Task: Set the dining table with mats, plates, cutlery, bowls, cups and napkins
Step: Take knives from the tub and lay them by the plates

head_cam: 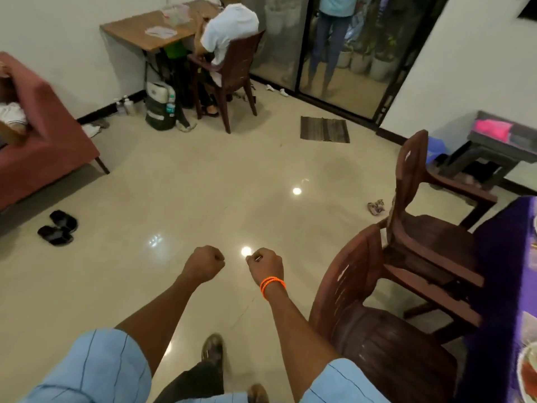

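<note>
I can read no words, brands or numbers anywhere here. The clear plastic bottle [171, 104] tucked in the side of the dark green and white backpack [159, 107] on the floor carries a blue-green label, but its print is too blurred for me to make out. The papers [160, 31] on the brown wooden counter [136, 32] show nothing legible.

Floor tiles [203, 175] glossy, mirror-bright. Brown chairs [406, 286] probably moulded plastic, scuffed. Desk [136, 30] wood-look, matt. Sofa [49, 135] cloth. Doormat [324, 129] woven, rough.
</note>
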